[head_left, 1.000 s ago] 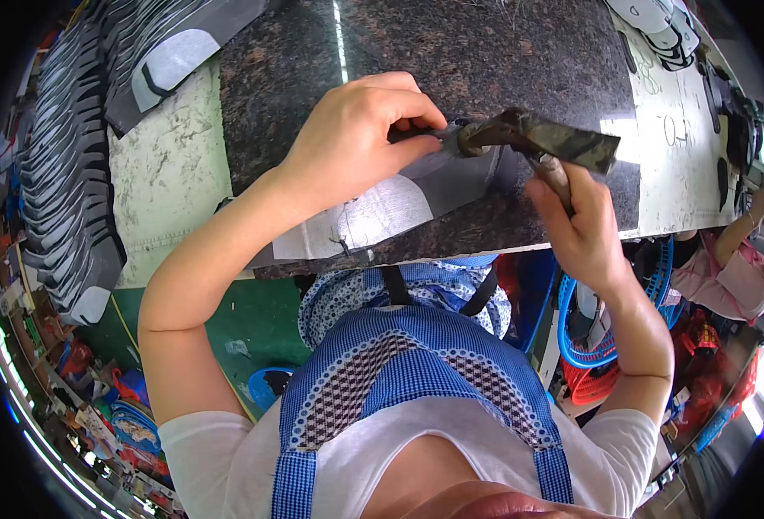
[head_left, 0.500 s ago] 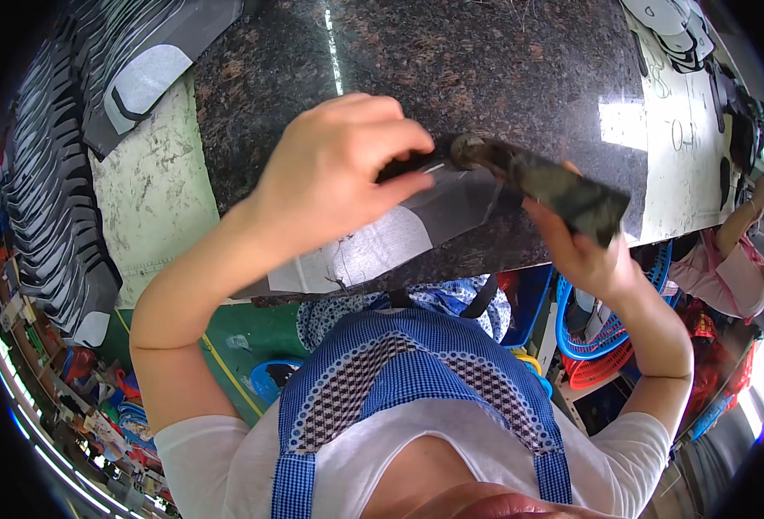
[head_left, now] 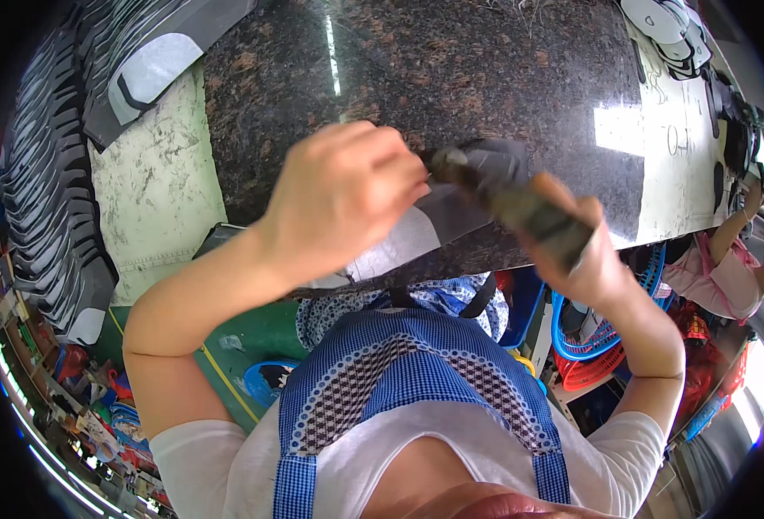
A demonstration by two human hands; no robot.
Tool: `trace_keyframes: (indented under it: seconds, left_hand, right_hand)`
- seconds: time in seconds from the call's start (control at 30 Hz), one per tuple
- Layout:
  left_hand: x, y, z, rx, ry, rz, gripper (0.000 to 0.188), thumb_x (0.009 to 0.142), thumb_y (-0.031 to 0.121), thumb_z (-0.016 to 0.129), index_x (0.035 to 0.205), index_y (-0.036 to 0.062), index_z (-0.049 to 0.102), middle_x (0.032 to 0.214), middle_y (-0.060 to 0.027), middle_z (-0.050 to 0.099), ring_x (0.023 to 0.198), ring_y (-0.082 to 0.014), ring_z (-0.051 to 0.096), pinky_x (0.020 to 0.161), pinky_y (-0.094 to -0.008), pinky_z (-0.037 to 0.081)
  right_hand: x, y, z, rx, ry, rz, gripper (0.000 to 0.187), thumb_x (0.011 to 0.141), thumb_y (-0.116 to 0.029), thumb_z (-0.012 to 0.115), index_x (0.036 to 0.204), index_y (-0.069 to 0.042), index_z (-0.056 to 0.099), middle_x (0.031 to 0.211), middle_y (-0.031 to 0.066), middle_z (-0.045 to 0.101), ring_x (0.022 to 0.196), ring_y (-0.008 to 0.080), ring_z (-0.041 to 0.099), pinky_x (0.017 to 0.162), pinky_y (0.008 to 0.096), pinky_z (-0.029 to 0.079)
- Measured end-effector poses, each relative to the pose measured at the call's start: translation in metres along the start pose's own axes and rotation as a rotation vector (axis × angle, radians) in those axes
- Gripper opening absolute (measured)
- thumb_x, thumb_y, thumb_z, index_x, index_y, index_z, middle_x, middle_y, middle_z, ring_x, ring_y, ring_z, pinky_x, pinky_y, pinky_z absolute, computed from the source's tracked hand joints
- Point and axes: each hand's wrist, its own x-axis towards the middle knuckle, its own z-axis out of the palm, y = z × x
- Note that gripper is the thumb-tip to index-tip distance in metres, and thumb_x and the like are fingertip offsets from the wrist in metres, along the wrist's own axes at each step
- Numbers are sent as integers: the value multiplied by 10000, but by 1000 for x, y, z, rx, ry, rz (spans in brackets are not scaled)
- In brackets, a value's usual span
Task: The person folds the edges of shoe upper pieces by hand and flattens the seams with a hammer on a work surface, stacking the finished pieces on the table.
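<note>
Middle of the frame, over a dark speckled stone slab (head_left: 485,69): the left hand (head_left: 343,203) has its fingers curled shut, pinching the end of a dark, blurry strip (head_left: 520,203). The right hand (head_left: 585,259) wraps around the strip's other end. Under it lies a grey-and-white flat piece (head_left: 399,251). Similar grey pieces (head_left: 44,173) are stacked at the left edge. A pale sheet (head_left: 680,130) with dark scribbles sits upper right.

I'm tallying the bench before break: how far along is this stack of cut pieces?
Done: cannot be told; no finished pile is distinguishable. In hand: the left hand pinches and the right hand grips one dark folded piece over the granite slab, above a grey piece. Left: a long overlapped row of grey pieces lies at the left.
</note>
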Motion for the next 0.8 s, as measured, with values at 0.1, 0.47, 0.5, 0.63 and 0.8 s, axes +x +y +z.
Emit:
trace_keyframes:
  seconds: [0.1,0.47,0.5,0.63,0.8]
  left_hand:
    - [1,-11,-23,-293,-202,-229,198,703,81,789,883,36,719,830,-56,640,698,-226,603,632,-333,491]
    - [-32,-13,-27,-243,-95,-105,172,714,69,787,865,29,716,800,-67,619,680,-218,595,594,-336,478]
    - [-35,-10,-25,-239,-95,-107,172,714,69,787,865,29,716,800,-67,619,680,-218,595,594,-336,478]
    - [-47,6,-16,-74,0,-57,166,718,36,758,879,23,716,801,-62,598,673,-208,587,579,-336,482]
    - [-19,-6,-1,158,169,62,147,709,43,735,845,25,683,800,-52,581,676,-210,593,569,-328,480]
  right_hand:
    - [5,-9,4,-162,15,-74,166,911,-43,623,1069,0,597,583,141,575,516,217,627,501,361,473]
    - [14,-14,17,-29,105,25,96,839,-43,674,901,16,630,619,152,606,485,281,598,466,387,455]
    - [17,-17,14,101,95,209,111,847,-53,672,928,18,645,617,156,601,493,266,607,469,385,451]
    - [2,-17,24,-134,148,-273,181,800,-86,729,944,-8,652,686,136,615,534,290,627,501,372,476]
    - [39,-3,6,42,327,201,85,932,-68,635,959,3,597,646,124,605,554,133,564,504,318,444]
